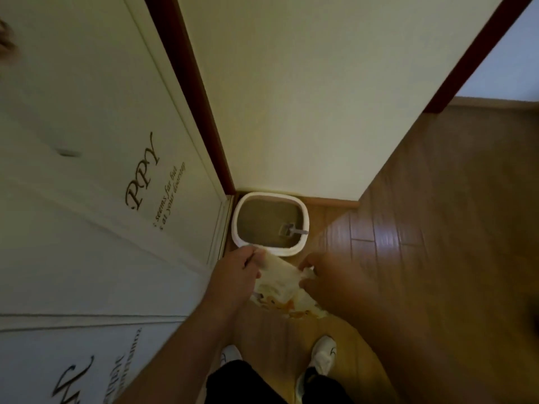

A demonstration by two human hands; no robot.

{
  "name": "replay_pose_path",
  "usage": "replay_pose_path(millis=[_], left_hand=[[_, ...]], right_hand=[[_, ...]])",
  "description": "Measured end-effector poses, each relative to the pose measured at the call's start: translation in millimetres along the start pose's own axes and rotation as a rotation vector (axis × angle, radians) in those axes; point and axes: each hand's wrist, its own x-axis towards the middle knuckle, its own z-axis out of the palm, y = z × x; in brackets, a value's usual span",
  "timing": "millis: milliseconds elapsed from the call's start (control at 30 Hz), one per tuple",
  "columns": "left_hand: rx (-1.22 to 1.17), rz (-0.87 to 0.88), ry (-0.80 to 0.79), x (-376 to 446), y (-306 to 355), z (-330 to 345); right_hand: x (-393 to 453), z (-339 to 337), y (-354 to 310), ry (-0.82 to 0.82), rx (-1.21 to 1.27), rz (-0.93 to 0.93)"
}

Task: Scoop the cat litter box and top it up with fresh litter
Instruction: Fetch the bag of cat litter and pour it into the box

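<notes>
Head view: my left hand (236, 271) and right hand (326, 279) pinch a white bag (281, 282) at centre frame; litter box (303, 212) lies just above, scoop (293, 230) inside

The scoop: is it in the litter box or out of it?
In. The scoop lies in the litter box, head on the litter, handle resting toward the right rim; neither hand touches it.
</notes>
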Motion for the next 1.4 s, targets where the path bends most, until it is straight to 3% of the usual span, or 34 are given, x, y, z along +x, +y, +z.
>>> replay_pose_path(millis=[167,333,567,700,967,1233,1400], left_hand=[[-0.011,-0.129,-0.004,33,-35,37],[-0.064,-0.232,-0.081,78,-75,72],[-0.051,-0.349,-0.259,127,-132,116],[-0.063,-0.396,-0.281,156,-163,144],[-0.040,-0.399,-0.267,212,-223,213],[0.104,-0.295,-0.292,283,-295,289],[0.159,-0.154,-0.247,336,-323,319]], right_hand=[[60,23,30,-0.133,0.000,-0.015],[110,57,52,-0.072,-0.055,0.041],[166,123,88,-0.121,-0.020,0.182],[200,158,115,-0.126,-0.002,0.217],[281,217,181,-0.163,0.003,0.224],[364,288,248,-0.211,-0.046,0.212],[400,303,288,-0.038,0.051,0.216]])
